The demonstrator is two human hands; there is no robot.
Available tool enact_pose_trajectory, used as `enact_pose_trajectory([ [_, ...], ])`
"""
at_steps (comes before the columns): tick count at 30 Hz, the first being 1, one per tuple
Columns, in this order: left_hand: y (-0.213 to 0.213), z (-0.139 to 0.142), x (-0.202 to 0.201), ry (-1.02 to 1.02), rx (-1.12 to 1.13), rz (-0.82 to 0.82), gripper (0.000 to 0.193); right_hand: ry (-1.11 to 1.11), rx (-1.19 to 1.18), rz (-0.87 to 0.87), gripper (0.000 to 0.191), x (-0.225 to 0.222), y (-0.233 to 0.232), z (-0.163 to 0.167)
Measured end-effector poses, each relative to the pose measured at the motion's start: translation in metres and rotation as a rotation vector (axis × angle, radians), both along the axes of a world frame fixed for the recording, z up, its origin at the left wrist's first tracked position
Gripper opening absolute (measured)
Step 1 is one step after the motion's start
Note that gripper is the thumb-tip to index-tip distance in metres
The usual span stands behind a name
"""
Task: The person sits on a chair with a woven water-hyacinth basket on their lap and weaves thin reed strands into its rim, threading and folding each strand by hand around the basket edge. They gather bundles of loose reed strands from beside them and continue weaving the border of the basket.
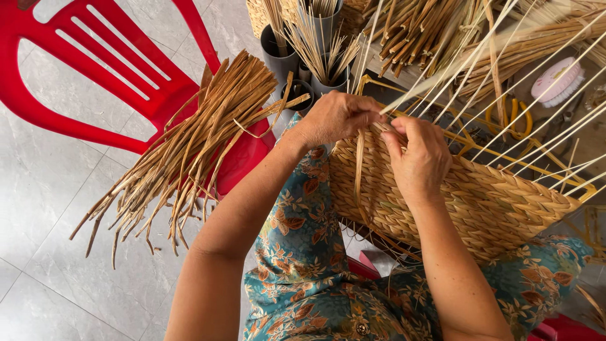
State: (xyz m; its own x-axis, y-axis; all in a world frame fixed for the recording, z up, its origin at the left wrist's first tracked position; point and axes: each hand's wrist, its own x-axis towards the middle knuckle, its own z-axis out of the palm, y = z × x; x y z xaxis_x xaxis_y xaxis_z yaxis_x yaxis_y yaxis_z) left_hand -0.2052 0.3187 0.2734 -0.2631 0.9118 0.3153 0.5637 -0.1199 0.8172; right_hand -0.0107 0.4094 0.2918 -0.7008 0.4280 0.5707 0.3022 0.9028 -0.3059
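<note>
Strand [360, 165] pinched by left hand [338, 117] at basket [480, 202] rim, long axis toward 6 o'clock; right hand [420, 158] pressed closed alongside at 3 o'clock.

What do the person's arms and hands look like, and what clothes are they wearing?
Both arms are bare up to the frame edge, with no sleeves showing. The left hand and right hand wear no gloves, and no rings or bracelets show. The clothing is teal fabric printed with brown leaves and has a small round button.
</note>
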Motion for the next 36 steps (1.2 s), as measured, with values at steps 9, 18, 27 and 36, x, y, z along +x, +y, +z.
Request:
enact_pose_trajectory([
  [9,-0.007,-0.002,0.007,-0.418,-0.071,0.090,0.016,0.024,0.006,-0.012,0.021,0.008,0.004,-0.014],
  [18,-0.002,0.022,-0.008,-0.291,-0.158,-0.097,0.016,-0.190,0.002,0.072,0.024,0.014,-0.034,-0.020],
  [27,0.011,0.004,-0.007,-0.062,-0.167,-0.182,0.018,-0.071,-0.357,-0.084,0.015,0.032,0.015,0.042],
  [36,0.004,-0.016,0.019,0.266,0.064,0.125,0.020,-0.139,-0.314,0.056,0.025,0.012,-0.004,0.029],
])
